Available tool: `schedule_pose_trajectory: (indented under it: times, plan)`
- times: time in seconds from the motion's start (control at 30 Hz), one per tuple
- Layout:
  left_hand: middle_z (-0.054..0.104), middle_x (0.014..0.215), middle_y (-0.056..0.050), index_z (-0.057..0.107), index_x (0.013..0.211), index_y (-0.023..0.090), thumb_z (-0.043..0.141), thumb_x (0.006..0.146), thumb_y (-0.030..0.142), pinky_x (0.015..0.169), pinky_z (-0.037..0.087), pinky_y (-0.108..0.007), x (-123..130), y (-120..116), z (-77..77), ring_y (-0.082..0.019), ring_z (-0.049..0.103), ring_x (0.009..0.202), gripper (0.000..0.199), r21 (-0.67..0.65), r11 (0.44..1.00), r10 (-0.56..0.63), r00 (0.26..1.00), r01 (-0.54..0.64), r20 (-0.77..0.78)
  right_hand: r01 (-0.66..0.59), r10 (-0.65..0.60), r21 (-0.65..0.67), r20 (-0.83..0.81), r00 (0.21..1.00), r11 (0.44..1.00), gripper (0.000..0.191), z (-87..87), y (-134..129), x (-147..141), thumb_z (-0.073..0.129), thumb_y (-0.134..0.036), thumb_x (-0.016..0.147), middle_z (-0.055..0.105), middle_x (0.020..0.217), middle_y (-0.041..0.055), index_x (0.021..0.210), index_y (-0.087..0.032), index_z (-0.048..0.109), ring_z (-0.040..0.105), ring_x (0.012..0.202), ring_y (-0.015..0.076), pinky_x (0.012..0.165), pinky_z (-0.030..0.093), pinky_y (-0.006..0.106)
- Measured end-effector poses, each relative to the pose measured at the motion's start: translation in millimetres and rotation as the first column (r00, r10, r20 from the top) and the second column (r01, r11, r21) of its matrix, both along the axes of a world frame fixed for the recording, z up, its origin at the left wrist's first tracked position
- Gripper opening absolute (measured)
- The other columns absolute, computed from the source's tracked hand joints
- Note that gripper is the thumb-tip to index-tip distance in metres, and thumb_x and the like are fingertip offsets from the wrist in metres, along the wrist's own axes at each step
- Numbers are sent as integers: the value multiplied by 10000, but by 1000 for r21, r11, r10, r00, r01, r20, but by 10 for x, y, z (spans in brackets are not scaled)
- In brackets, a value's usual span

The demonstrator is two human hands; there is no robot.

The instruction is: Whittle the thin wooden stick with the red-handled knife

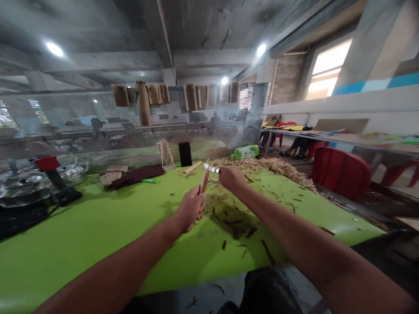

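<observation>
Your left hand [191, 209] is closed around a wooden stick [204, 181] above the green surface [98, 235]; your right hand [233, 179] grips a blurred, shiny tool [212, 168] by the stick's upper end.

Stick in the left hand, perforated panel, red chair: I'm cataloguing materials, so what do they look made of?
Stick: probably wood, seemingly unvarnished, its faces pale and brown; blur hides grain.
Perforated panel: likely bare metal; grey sheen, rows of holes.
Red chair: perhaps moulded plastic, smooth-looking, its back evenly curved.
</observation>
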State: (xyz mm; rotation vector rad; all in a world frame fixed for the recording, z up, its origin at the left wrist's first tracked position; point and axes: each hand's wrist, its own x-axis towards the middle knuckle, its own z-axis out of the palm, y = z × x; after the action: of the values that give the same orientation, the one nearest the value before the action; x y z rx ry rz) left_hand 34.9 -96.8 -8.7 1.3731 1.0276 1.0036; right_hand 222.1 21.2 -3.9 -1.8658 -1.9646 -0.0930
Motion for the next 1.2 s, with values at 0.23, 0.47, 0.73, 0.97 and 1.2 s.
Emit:
schedule_pose_trajectory:
  times: [0.23, 0.47, 0.73, 0.97, 1.2]
  plan:
    - [391, 565, 96, 482, 1212, 183, 552, 886, 345, 360, 281, -153, 23, 36, -110, -56, 303, 408, 371, 37, 989, -149, 976, 145, 161, 250, -257, -59, -208, 944, 966, 389, 20, 318, 659, 439, -239, 871, 714, 1017, 193, 1111, -126, 724, 673, 905, 269, 703, 449, 291]
    - [397, 548, 85, 455, 827, 201, 579, 822, 314, 356, 322, -161, -45, 258, -140, -61, 362, 410, 167, -21, 1000, 1, 958, 5, 285, -31, 37, 57, -108, 993, 998, 332, -35, -73, -73, 489, -267, 820, 738, 893, 95, 1038, -209, 733, 652, 780, 209, 620, 370, 255]
    - [414, 649, 85, 458, 883, 206, 594, 795, 286, 318, 273, -147, -20, 268, -131, -35, 356, 398, 181, 0, 998, 59, 962, -61, 266, -199, 197, -5, 170, 966, 980, 340, -84, -329, -362, 423, -279, 893, 739, 925, 109, 1017, -233, 736, 662, 805, 211, 685, 397, 268]
    - [360, 533, 112, 504, 1091, 192, 512, 883, 299, 327, 220, -148, -11, 141, -67, -44, 264, 358, 235, -34, 999, -24, 988, 29, 152, -77, 75, 11, 124, 989, 997, 320, -6, -178, -180, 427, -255, 906, 738, 958, 134, 1005, -208, 728, 681, 866, 225, 739, 433, 273]
    - [404, 567, 89, 464, 1325, 154, 504, 927, 378, 356, 292, -163, 22, -66, -27, -51, 309, 391, 458, 38, 983, -179, 984, 179, -12, 107, -115, -81, -92, 989, 991, 345, 6, 168, 271, 469, -275, 878, 715, 1051, 184, 1075, -158, 727, 675, 942, 259, 772, 465, 309]
